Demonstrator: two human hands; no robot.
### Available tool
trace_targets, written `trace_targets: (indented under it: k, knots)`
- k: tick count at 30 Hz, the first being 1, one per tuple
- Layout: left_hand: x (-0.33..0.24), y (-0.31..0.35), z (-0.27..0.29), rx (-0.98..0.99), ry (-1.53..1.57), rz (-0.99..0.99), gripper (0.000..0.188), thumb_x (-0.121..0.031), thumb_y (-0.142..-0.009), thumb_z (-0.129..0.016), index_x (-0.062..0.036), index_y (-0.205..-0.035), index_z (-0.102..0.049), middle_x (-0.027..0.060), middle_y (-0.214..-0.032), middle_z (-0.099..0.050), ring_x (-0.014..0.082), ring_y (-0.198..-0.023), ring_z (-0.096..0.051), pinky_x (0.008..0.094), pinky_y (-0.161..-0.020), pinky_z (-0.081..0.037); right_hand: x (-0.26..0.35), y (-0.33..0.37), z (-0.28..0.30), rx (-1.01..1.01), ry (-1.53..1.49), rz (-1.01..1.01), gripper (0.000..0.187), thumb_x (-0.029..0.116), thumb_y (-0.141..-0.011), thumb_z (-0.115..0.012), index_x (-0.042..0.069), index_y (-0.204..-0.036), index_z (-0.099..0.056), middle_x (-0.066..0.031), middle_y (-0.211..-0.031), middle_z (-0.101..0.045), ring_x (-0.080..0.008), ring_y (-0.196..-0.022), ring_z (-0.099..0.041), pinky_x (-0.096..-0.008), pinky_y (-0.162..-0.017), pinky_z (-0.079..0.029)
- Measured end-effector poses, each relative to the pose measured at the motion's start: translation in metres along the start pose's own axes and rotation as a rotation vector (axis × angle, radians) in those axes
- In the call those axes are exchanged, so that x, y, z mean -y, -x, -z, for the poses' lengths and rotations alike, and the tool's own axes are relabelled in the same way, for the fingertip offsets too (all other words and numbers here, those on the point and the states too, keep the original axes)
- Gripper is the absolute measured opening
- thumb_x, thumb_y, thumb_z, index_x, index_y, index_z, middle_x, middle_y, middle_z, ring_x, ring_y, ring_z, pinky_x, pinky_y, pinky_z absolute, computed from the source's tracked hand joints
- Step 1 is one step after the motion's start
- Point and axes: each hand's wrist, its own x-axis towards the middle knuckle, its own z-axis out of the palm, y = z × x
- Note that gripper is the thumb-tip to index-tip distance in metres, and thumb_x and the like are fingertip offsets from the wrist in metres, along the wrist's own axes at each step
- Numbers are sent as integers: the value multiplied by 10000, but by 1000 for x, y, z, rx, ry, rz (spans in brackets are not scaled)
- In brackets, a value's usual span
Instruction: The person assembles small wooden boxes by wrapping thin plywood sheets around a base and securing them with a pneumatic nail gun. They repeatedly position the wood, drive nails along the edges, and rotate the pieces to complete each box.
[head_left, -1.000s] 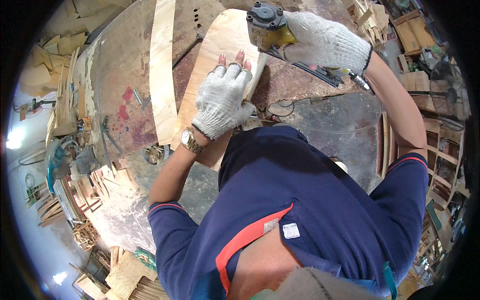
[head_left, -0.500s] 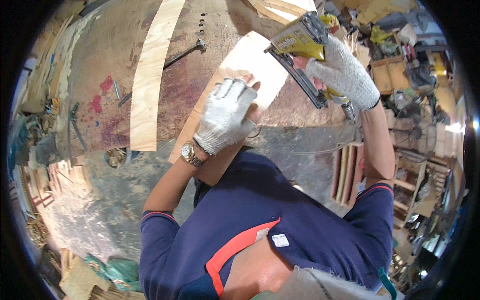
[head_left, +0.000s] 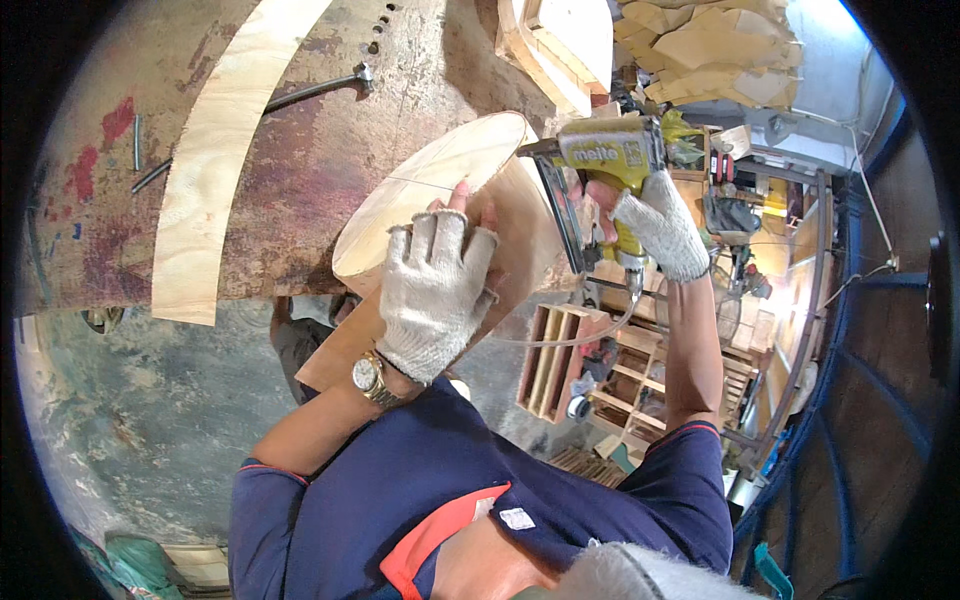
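My left hand [head_left: 432,290], in a pale knit glove with bare fingertips, lies over a thin brown wooden board [head_left: 345,345], fingers stretched and spread. Its fingertips reach the edge of a pale wooden piece with a rounded end [head_left: 430,190], marked by a thin line and resting at the bench's near edge. The board runs along that piece's side; where they touch is partly hidden. My right hand [head_left: 655,225], gloved too, is closed around a yellow-green air stapler [head_left: 610,150]. The stapler's long dark magazine stands beside the board's far right end.
Across the bench [head_left: 270,215] lies a curved plywood strip [head_left: 215,160], over a hammer-like tool [head_left: 362,78]. A wooden frame [head_left: 560,50] stands at the far edge. From the stapler an air hose [head_left: 580,340] trails past stacked wooden parts [head_left: 555,362].
The view has swung to the right. The wood under my left hand has turned, so its rounded pale face shows. My right hand has brought the stapler close to the board's right end.
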Motion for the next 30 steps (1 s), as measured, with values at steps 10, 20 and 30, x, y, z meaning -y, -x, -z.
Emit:
trace_targets:
  k: [10,20,30]
  knots:
    - [-1,-4,-3,37,-32,32,408,-298,-874,-699,-144,-1250,-661,203,-1597,-487,365,-1304,-607,517,-1007,-492,23,13,-17,-215,242,-240,523,230,-930,-837,-19,-1324,-599,-97,-1038,-746,-71,-644,-605,-228,-548,-506]
    - [2,-14,-11,8,104,15,353,-326,-829,-788,-137,-1094,-651,228,-1631,-440,398,-1336,-581,531,-976,-478,3,33,-11,-157,-69,-209,723,272,-935,-832,-15,-1486,-461,-215,-1272,-677,-181,-961,-710,-275,-688,-593]
    - [2,-17,-6,8,124,23,265,-272,-884,-708,-105,-1072,-623,252,-1598,-481,373,-1301,-625,499,-970,-488,18,36,-28,-241,141,-256,488,136,-973,-758,3,-1398,-558,-119,-1174,-750,-98,-787,-684,-250,-628,-550]
